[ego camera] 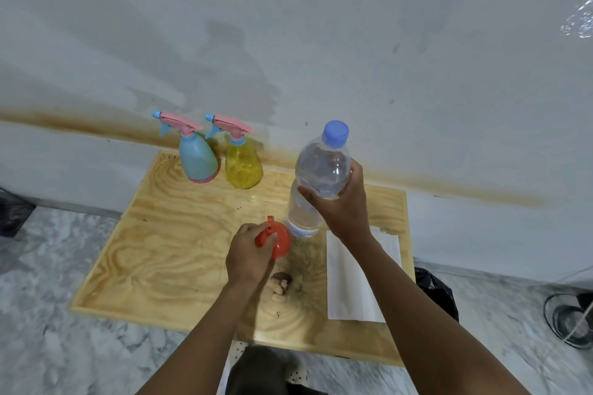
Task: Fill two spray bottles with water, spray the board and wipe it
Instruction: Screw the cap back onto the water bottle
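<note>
R hand (341,207) grips capped water bottle (322,170), L hand (248,255) holds red funnel (282,242), prob to fill the spray bottles (197,157)

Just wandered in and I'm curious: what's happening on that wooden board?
A person's right-hand grip holds a capped clear plastic water bottle; the left-hand grip holds a small red plastic funnel. The blue plastic spray bottle and the yellow plastic spray bottle stand at the wooden board's far edge, pink heads on. A white cloth lies at the right.
</note>
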Demonstrator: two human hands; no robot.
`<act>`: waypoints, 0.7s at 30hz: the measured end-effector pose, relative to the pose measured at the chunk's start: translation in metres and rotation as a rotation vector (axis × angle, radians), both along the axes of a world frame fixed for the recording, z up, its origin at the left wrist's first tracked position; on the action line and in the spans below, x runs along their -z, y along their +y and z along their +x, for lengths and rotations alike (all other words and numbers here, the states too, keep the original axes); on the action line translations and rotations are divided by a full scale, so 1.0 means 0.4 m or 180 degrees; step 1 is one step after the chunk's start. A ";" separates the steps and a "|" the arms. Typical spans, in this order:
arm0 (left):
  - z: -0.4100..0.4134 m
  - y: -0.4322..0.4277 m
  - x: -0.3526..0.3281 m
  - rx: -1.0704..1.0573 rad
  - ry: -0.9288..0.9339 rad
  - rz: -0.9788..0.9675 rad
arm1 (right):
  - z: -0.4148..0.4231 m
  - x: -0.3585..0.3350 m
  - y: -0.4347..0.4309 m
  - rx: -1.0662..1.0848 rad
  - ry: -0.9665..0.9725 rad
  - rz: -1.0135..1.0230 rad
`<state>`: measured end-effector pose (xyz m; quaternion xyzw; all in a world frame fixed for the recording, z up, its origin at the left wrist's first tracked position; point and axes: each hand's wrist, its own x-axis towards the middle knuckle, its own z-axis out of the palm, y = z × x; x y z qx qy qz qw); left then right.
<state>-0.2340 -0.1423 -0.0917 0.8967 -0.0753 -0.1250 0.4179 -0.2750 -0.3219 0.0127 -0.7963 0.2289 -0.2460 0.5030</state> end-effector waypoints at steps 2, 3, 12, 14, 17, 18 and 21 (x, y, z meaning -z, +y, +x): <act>0.039 -0.007 -0.015 -0.0074 -0.0067 -0.0014 | 0.004 -0.001 -0.004 0.0164 -0.0029 0.0005; 0.061 -0.013 -0.022 -0.0109 -0.0097 -0.0033 | 0.008 -0.003 -0.009 0.0250 -0.0043 -0.0001; 0.231 -0.145 -0.050 0.0009 -0.0062 0.0119 | 0.084 -0.032 -0.062 0.0600 -0.0089 -0.0052; 0.261 -0.172 -0.040 0.0051 0.0018 0.0201 | 0.105 -0.029 -0.070 0.0704 -0.0063 0.0002; 0.293 -0.205 -0.022 0.0114 0.0015 0.0370 | 0.134 -0.022 -0.081 0.0842 -0.0009 0.0039; 0.300 -0.214 -0.018 0.0129 0.0000 0.0424 | 0.142 -0.019 -0.083 0.0875 0.0002 0.0060; 0.312 -0.228 -0.004 0.0071 0.0051 0.0432 | 0.160 -0.015 -0.084 0.0947 0.0015 0.0137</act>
